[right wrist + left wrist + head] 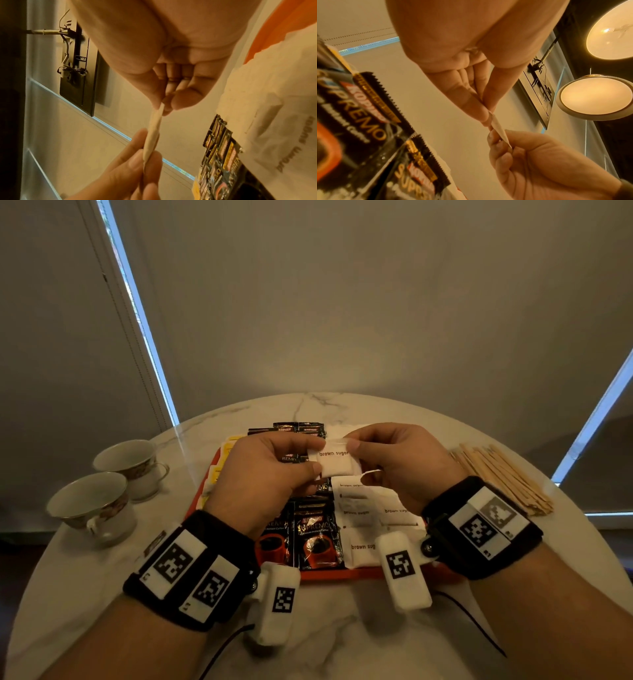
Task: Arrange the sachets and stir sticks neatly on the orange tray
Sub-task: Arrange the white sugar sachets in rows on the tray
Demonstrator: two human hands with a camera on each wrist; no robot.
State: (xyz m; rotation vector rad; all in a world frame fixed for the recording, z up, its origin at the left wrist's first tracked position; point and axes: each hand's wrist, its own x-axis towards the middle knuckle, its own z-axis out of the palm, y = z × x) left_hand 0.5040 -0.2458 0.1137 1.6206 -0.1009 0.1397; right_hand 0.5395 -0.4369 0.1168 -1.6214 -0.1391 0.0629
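My left hand point(317, 457) and right hand point(357, 460) together pinch one white brown sugar sachet point(337, 463) by its two sides, held in the air above the orange tray point(342, 574). The left wrist view shows that sachet point(498, 129) edge-on between both hands, as does the right wrist view, where the sachet point(153, 133) hangs below my right hand point(163, 106). On the tray lie black coffee sachets point(317, 537) in the middle, white brown sugar sachets point(371, 510) on the right and yellow sachets point(222, 463) on the left. Wooden stir sticks point(503, 477) lie in a pile on the table, right of the tray.
Two teacups point(132, 465) point(92, 505) stand on the round marble table point(342, 638) to the left of the tray. Black cables run from the wrist cameras across the table's near side. Drawn blinds close off the space behind the table.
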